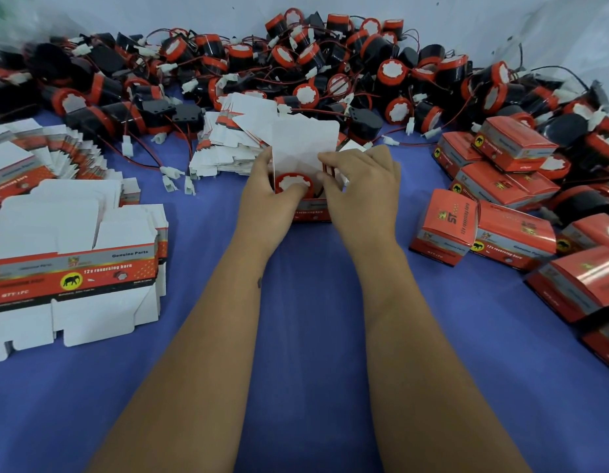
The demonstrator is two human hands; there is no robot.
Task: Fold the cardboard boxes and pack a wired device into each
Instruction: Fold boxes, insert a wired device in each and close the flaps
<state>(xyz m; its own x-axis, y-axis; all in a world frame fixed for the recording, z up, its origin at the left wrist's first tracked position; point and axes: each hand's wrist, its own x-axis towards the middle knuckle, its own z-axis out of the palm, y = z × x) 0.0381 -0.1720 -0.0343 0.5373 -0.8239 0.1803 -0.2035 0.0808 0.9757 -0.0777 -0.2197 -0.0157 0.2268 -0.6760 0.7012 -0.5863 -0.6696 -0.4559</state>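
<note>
Blue cloth point(306, 319) is spread over the whole work surface, and two bare forearms are stretched across it from the bottom edge toward the centre of the frame. At lower left, a stack of flat blanks point(74, 268) is laid printed side up, white flaps outward. At centre, an open box point(311, 208) is stood on the cloth, its white lid flap point(304, 141) raised behind it. A horn point(292, 182), red-rimmed with a white face, is seated inside the box. The left hand point(262, 186) is curled around the box's left wall, its thumb pressed on the horn's rim. The right hand point(361, 186) is closed on the box's right side, where a side flap is pinched between thumb and fingers. At right, finished boxes point(501, 213) are piled closed, some tilted. Just beyond the hands, more blanks point(228, 145) are fanned out. Across the top of the frame, loose horns point(330, 63) with red and black wires and white plugs are heaped against a pale wall point(193, 11).
</note>
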